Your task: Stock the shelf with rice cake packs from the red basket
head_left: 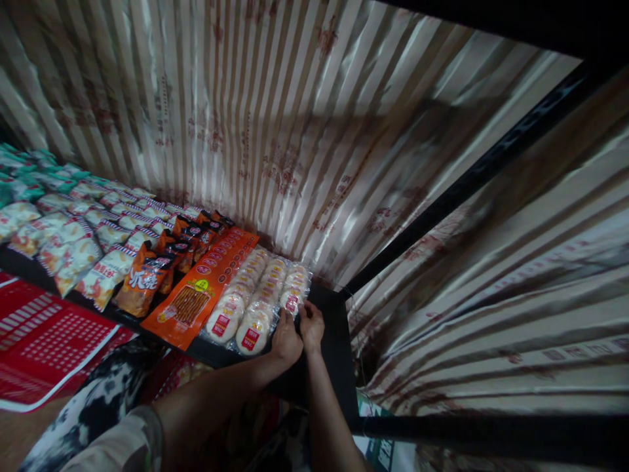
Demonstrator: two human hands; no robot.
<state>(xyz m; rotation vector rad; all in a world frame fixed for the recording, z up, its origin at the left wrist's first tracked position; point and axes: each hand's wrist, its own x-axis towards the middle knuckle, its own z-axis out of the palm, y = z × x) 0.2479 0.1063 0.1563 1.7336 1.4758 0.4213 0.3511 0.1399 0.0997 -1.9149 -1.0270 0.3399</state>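
Cake pack in pinch of fingers, left hand just beside right hand, forearms outstretched

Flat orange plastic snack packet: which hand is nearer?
Left. The left hand is right of the packet, beyond two rows of round white wrapped cakes; the right hand is farther right.

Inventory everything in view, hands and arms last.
plastic-wrapped rounds: three rows, white, shelf's right
flat plastic pouch: one, orange, beside rounds
glossy bags: several, orange-black, beside pouch
printed bags: many, white, farther left
crinkled bags: several, green-white, far left
flat shelf: one, black, beneath bags
perforated basket: one, red, lower left
pleated sheeting: uncounted, beige-brown, behind
straight bars: at least two, black, right
patterned cloth: uncounted, black-white, lower left
printed packaging: uncounted, green-white, below shelf
sleeve: one, pale, left arm
left hand: one, bare, rightmost row's front
right hand: one, bare, beside left hand
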